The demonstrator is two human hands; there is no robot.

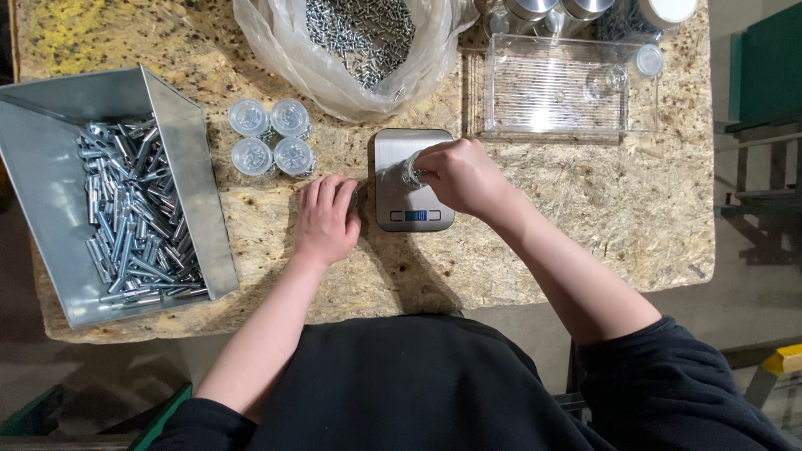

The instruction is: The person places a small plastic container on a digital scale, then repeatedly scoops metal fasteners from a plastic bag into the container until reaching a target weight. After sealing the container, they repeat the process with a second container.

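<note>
At the far left, a grey sheet-metal scoop bin (180, 150) sits at an angle on the speckled chipboard tabletop (635, 217), its near corner close to the table's near edge; it holds a heap of long silvery bolts (134, 221). Just right of its slanted wall stand four small clear plastic jars with round lids (271, 137), packed in a square and touching one another. A narrow strip of bare board separates them from the left hand (326, 219), which lies flat, palm down, fingers together and gripping nothing, its fingertips just beside the left edge of the small square stainless-steel kitchen scale (393, 152). On the scale's platform stands a small clear jar filled with screws (411, 169); the right hand (464, 177) comes in from the right and pinches this jar between thumb and fingertips. Beyond the scale, at the far edge, a slumped clear plastic bag of small silvery screws (359, 38) spills open. To its right a clear rectangular plastic tray (555, 88) lies flat, with shiny metal cans (551, 12) behind it. Right of the right forearm the board is open all the way to its right edge, and a wide bare band runs along the near edge too.
</note>
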